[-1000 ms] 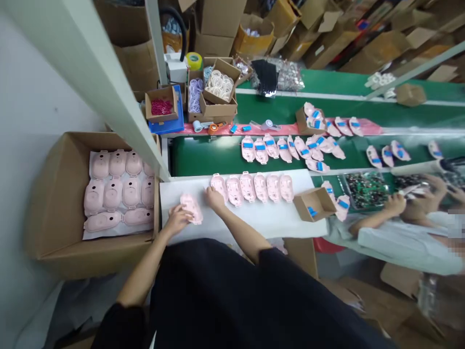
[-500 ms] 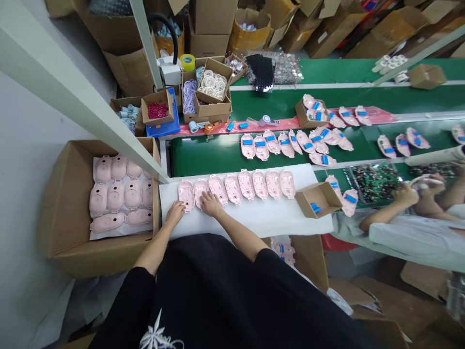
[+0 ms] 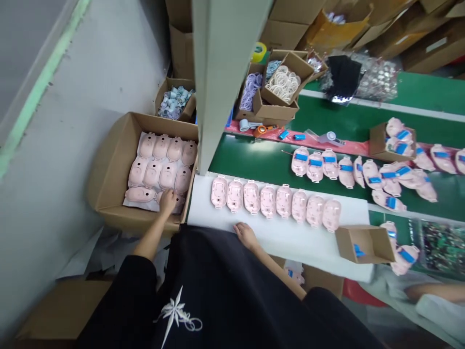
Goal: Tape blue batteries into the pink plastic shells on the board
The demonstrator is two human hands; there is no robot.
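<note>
My left hand (image 3: 167,201) reaches into the big carton, its fingers curled down over a pink plastic shell (image 3: 178,202) in the lowest row; the fingertips are partly hidden. Other pink shells (image 3: 167,174) lie there in rows, backs up, on white sheeting. My right hand (image 3: 246,234) rests open and unloaded near the front edge of the white foam mat (image 3: 286,242). Beyond it, a line of pink half-shells (image 3: 268,201) sits with hollow sides up, apart from the hand.
The large carton (image 3: 109,169) stands left of the mat, beside a grey post (image 3: 218,87). On the green conveyor (image 3: 254,157) lie shells with blue parts (image 3: 315,166). A small carton (image 3: 363,242) holds blue pieces at the mat's right end. A co-worker's arm (image 3: 436,292) shows at right.
My left hand has left the leftmost half-shell and moved left into the carton. My right hand has come off the shells to the mat's front. The view has turned left.
</note>
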